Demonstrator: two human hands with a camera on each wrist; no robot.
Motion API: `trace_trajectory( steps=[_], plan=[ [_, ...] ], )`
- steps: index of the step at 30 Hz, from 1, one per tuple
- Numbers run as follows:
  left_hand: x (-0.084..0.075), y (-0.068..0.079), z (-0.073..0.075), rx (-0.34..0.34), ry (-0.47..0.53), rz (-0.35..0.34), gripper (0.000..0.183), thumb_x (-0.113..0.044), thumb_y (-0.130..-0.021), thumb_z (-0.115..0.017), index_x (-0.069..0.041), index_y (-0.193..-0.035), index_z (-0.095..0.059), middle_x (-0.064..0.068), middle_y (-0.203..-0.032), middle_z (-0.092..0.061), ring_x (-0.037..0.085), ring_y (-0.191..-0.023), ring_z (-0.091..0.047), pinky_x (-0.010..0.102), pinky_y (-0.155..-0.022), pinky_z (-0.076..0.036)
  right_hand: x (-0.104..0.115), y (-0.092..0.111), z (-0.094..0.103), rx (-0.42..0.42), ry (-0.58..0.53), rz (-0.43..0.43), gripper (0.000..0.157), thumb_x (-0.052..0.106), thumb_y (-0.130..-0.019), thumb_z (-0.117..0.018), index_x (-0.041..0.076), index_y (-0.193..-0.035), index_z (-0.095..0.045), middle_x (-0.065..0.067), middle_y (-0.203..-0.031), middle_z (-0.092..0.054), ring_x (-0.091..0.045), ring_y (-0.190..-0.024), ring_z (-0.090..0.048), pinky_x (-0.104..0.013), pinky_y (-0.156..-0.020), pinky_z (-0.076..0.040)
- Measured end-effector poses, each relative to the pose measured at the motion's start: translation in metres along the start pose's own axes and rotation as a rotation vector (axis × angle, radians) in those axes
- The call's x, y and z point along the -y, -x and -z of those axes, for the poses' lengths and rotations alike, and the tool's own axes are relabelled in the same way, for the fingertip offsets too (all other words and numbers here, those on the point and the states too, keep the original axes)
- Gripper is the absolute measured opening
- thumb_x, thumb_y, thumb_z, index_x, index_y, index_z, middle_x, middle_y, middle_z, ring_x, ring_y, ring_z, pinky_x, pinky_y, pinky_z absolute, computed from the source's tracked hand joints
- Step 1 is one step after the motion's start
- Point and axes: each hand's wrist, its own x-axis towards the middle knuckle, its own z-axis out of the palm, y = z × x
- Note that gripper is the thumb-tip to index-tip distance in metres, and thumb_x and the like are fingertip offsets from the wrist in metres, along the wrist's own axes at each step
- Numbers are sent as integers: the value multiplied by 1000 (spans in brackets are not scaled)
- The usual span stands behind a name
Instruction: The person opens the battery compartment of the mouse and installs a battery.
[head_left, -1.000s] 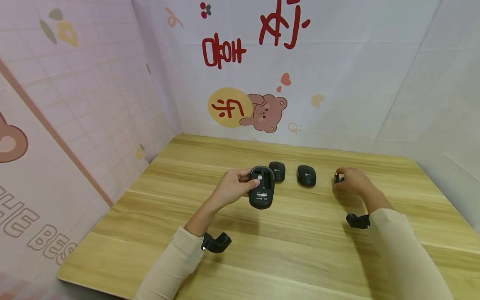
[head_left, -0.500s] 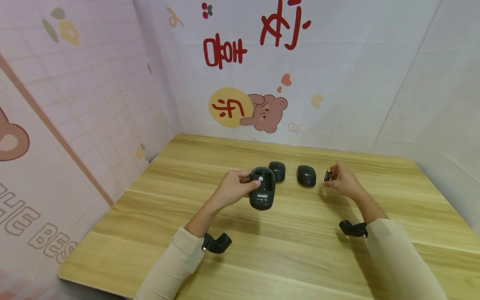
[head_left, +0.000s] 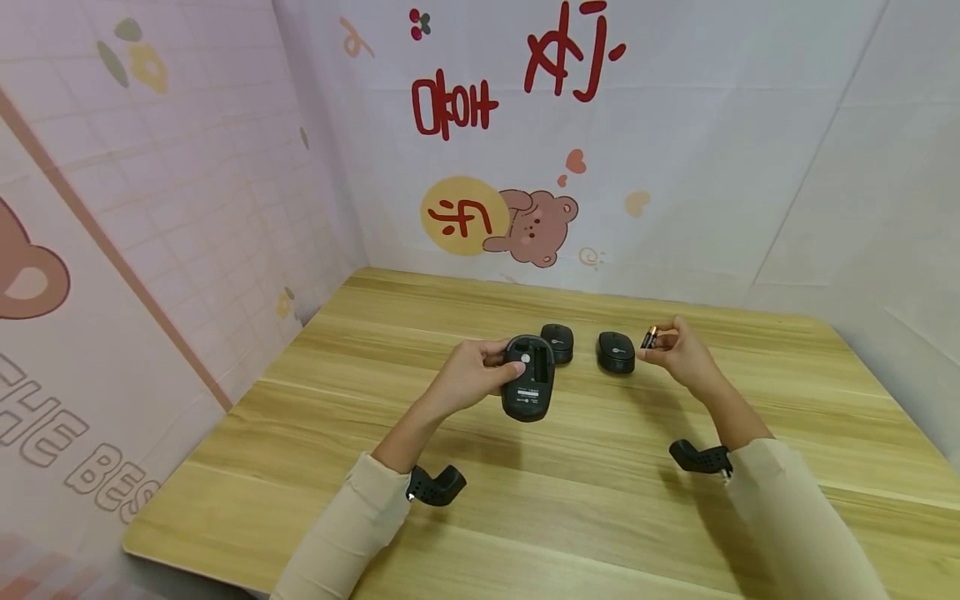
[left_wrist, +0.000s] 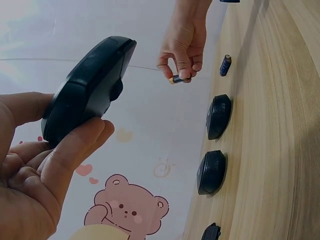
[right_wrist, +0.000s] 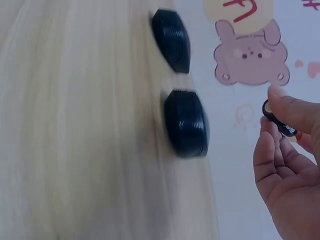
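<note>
Battery (head_left: pixel 649 337) pinched in right hand (head_left: pixel 678 354) fingers, right of upturned mouse (head_left: pixel 528 377) gripped by left hand (head_left: pixel 470 377); battery axis seemingly pointed toward mouse, well apart.

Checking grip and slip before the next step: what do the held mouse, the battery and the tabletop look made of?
Mouse in the left hand: apparently matte black moulded plastic, dull with no glare. Battery pinched by the right hand: dark wrap, likely metal, with a gold-coloured end. Table: light wood-grain surface, smooth; wood or laminate, cannot tell.
</note>
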Motion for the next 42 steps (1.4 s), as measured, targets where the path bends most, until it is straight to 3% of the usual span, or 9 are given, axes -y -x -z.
trace_trajectory(
  steps=[5,14,20,31,36,42],
  plan=[
    [0,-1,-1,3,-21,-1,42,-2,-89,-60,10,-127,-49,26,-103,-63,27,-83,-67,30,-67,-56,15,1,-4,-3,-53,19,66,21,-87,-66,-7,-133,-28,-20,-106,-49,-14,-86,-55,-19,-69,-51],
    [0,-3,-3,7,-17,-1,42,-2,-89,-59,10,-127,-49,25,-103,-63,27,-83,-67,31,-67,-56,41,6,-17,-51,-50,101,45,16,-88,-64,-7,-120,-41,-14,-87,-62,-13,-73,-62,-23,-65,-52],
    [1,-4,-5,12,1,12,43,-2,-89,-59,10,-128,-47,26,-108,-61,27,-85,-67,30,-68,-56,60,10,-26,-70,-82,161,35,10,-89,-63,-8,-113,-46,-17,-87,-64,-9,-68,-61,-22,-64,-53],
    [1,-7,-9,29,21,9,43,-1,-89,-59,10,-128,-47,26,-106,-62,27,-87,-66,31,-68,-56,99,28,-38,-87,-279,251,26,5,-87,-63,-7,-105,-48,8,-79,-63,-13,-70,-63,-22,-65,-54],
    [3,-8,-10,38,13,-12,43,-1,-89,-58,11,-129,-46,27,-107,-61,27,-87,-66,32,-68,-56,116,38,-43,-94,-339,327,17,1,-86,-63,-2,-98,-52,7,-79,-65,-13,-69,-63,-20,-63,-54],
    [9,-11,-11,36,13,-6,43,-1,-88,-59,11,-128,-47,27,-107,-61,28,-88,-66,30,-67,-56,130,47,-50,-99,-318,430,20,2,-84,-65,-7,-97,-52,-4,-79,-66,-12,-64,-61,-20,-59,-53]
  ],
)
